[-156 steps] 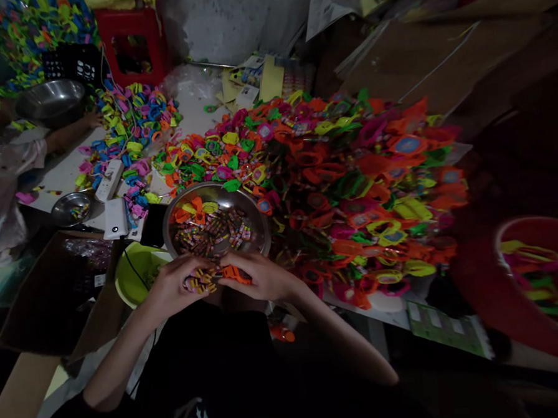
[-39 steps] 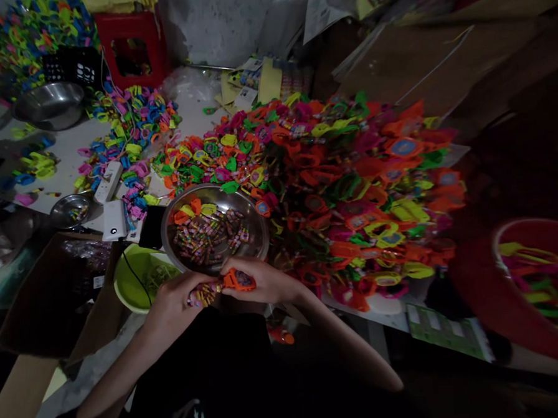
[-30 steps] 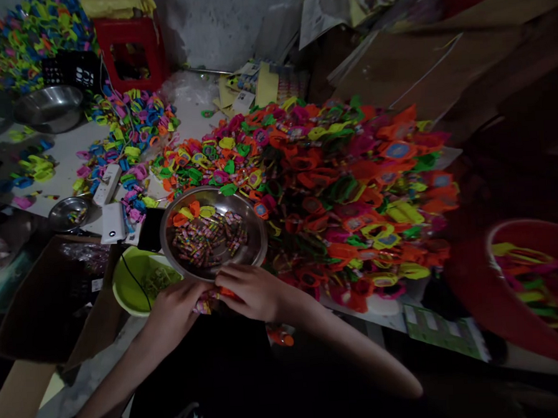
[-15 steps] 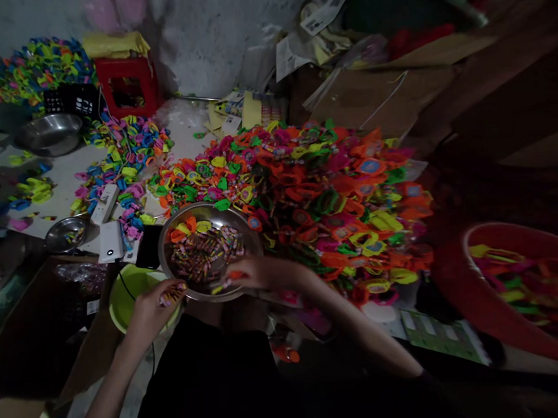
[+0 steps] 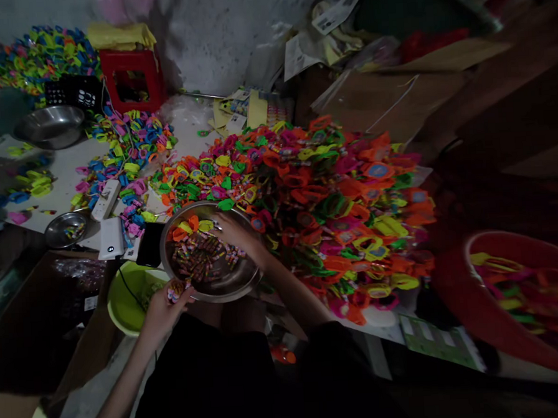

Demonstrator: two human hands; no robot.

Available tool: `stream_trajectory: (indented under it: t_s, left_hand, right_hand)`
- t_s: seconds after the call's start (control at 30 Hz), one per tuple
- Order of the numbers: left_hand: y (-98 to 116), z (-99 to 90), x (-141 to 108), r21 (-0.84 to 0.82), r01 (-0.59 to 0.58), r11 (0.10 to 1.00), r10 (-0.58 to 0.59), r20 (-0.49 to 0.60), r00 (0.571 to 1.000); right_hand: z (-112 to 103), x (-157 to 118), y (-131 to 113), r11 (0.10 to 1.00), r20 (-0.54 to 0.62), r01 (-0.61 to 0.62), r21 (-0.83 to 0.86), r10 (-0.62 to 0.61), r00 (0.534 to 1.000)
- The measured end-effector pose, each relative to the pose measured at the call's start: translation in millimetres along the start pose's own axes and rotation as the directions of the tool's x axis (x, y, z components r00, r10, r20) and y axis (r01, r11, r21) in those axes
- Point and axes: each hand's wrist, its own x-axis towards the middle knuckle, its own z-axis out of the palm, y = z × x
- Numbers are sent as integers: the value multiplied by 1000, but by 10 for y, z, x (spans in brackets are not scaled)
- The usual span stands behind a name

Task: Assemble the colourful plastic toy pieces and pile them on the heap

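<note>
My left hand [image 5: 165,308] is closed around a bundle of small patterned sticks [image 5: 175,292], like wrapped candy rolls, at the near left rim of a steel bowl [image 5: 234,293]. My right hand [image 5: 233,231] reaches over the bowl's far right part, fingers stretched out, no held thing visible. Its fingertips are near a yellow plastic piece [image 5: 206,226], beside an orange piece [image 5: 194,223]. Many more patterned sticks [image 5: 202,258] lie loose in the bowl. Right of the bowl rises a heap of toy watches [image 5: 335,206] in orange, pink, yellow and green.
A lime-green basin [image 5: 120,304] sits below the bowl's left side. A phone [image 5: 150,245], a white power bank [image 5: 111,238] and a power strip [image 5: 106,200] lie left. Farther off are a red stool [image 5: 133,64], an empty steel bowl [image 5: 50,127] and a red tub [image 5: 470,286].
My right hand has moved from the bowl's near rim to its far side, and the orange and yellow piece it held is no longer seen in it. My left hand keeps its bundle.
</note>
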Motion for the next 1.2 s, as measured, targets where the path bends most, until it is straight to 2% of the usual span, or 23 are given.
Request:
stream_trajectory:
  t_s: [0.03, 0.1, 0.23, 0.37, 0.47, 0.6, 0.7, 0.83, 1.03, 1.2]
  left_hand:
    - [5, 37, -1, -46, 20, 999, -19, 26, 999]
    - [28, 90, -14, -80, 29, 996, -26, 37, 999]
    - [71, 105, -51, -92, -6, 996, 8, 15, 1000]
    - [87, 70, -42, -135, -30, 990, 30, -8, 1000]
    - [123, 57, -1, -39, -96, 995, 95, -31, 995]
    - [216, 75, 44, 84, -231, 969, 237, -81, 968]
    - [296, 103, 24, 96, -248, 964, 258, -109, 960]
    - [392, 117, -64, 104, -288, 952, 300, -136, 944]
    - [469, 89, -147, 228, -380, 896, 414, -125, 902]
    - [537, 89, -175, 350, -378, 857, 432, -86, 898]
  right_hand:
    - [174, 69, 15, 1000, 23, -17, 11, 17, 1000]
    - [390, 186, 34, 998, 30, -62, 32, 61, 998]
    - [459, 270, 35, 989, 44, -92, 117, 87, 995]
    - [337, 69, -84, 970, 55, -43, 238, 31, 998]
    - [179, -224, -311, 933, 35, 23, 360, -38, 999]
    - [-95, -616, -710, 792, -12, 142, 594, -168, 986]
    - [-274, -817, -934, 726, 22, 124, 677, -188, 982]
    - [-400, -944, -1047, 768, 60, 95, 633, -172, 983]
    - [-475, -986, -1129, 827, 44, 156, 540, -212, 976]
    - [-492, -1023, -1223, 915, -14, 209, 344, -218, 976]
